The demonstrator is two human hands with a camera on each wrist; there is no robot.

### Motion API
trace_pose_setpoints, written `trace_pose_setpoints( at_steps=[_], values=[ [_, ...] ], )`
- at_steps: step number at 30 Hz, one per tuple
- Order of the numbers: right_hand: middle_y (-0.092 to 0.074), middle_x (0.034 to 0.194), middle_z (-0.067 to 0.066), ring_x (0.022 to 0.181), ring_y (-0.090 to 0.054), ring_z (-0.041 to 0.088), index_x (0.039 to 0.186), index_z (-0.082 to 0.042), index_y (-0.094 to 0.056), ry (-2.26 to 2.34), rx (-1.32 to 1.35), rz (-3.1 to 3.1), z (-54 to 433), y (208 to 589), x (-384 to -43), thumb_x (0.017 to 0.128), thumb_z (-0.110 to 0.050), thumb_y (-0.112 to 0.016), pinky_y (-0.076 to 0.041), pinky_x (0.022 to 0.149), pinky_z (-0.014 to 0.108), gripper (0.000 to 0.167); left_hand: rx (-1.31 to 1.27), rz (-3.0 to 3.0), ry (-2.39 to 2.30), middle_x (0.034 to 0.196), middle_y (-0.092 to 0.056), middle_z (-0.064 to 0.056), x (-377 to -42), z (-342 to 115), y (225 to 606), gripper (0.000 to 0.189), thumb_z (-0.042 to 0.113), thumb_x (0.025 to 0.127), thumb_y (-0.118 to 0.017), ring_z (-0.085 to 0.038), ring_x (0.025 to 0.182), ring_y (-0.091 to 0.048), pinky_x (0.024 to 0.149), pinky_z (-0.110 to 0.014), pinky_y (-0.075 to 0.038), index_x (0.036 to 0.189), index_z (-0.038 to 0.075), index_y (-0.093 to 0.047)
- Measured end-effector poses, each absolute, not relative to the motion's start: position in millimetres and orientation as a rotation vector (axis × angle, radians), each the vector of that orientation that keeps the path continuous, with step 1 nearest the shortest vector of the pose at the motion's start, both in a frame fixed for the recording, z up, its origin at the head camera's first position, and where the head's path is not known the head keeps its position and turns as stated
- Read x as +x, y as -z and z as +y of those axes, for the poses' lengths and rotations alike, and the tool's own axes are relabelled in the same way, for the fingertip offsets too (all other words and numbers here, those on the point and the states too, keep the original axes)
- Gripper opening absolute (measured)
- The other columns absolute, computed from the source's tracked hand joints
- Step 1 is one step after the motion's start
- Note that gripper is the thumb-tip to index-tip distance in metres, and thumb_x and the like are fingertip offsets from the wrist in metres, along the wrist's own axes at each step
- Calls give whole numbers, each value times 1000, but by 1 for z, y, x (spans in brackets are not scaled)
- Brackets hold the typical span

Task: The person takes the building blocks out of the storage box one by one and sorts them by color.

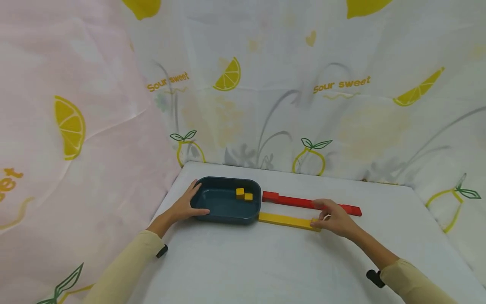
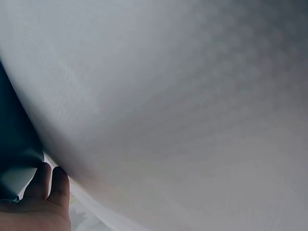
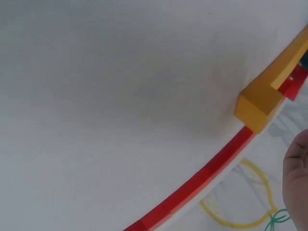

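My left hand (image 1: 186, 204) holds the left end of a dark teal tray (image 1: 224, 220), thumb along the front rim and fingers spread at the back left corner. In the left wrist view two fingertips (image 2: 58, 185) press against the tray's outer side (image 2: 14, 130). Two small yellow cubes (image 1: 240, 194) lie inside, toward the right. My right hand (image 1: 337, 219) hovers with loosely bent fingers at the right end of a yellow bar (image 1: 284, 220). A yellow block (image 3: 260, 106) forms a raised step at this end, bare of fingers in the right wrist view.
A long red bar (image 1: 296, 202), with raised pieces at its ends, lies behind the yellow one. Both strips begin close to the tray's right side. Patterned lemon cloth (image 1: 265, 84) hangs behind and left of the white table (image 1: 243, 261).
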State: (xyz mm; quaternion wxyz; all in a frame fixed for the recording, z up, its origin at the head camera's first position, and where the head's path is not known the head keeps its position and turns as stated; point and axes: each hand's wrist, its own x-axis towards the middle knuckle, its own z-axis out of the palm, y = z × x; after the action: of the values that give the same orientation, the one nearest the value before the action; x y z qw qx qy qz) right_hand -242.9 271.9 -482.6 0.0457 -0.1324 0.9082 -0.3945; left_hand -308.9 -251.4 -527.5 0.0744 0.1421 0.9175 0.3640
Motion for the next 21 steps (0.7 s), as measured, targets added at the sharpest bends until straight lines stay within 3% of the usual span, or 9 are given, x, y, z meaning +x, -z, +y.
trace_pose_setpoints(
  at_steps=[8,15,21],
  values=[
    [-60,113,19,76,-63,18,134,-9,-55,1348,-457,2708,228,474,-255,78,-29,-85,-58,71,23,66,437,2751,-1102,168,6,-9,-310,-251,528,117,56,75,-79,-42,152,-9,114,-69,-22,160,16,-10],
    [-59,125,18,77,-61,22,132,-10,-57,1548,-479,2562,180,466,-258,80,-23,-83,-57,70,21,59,432,2747,-1095,168,6,-8,-309,-252,529,117,55,75,-80,-42,152,-10,113,-69,-23,160,16,-9],
    [-61,113,19,78,-60,21,131,-13,-59,1567,-571,2538,138,466,-267,79,-24,-84,-55,67,23,59,437,2759,-1102,168,6,-8,-310,-252,531,117,55,75,-80,-42,152,-9,114,-69,-21,160,16,-10]
  ],
)
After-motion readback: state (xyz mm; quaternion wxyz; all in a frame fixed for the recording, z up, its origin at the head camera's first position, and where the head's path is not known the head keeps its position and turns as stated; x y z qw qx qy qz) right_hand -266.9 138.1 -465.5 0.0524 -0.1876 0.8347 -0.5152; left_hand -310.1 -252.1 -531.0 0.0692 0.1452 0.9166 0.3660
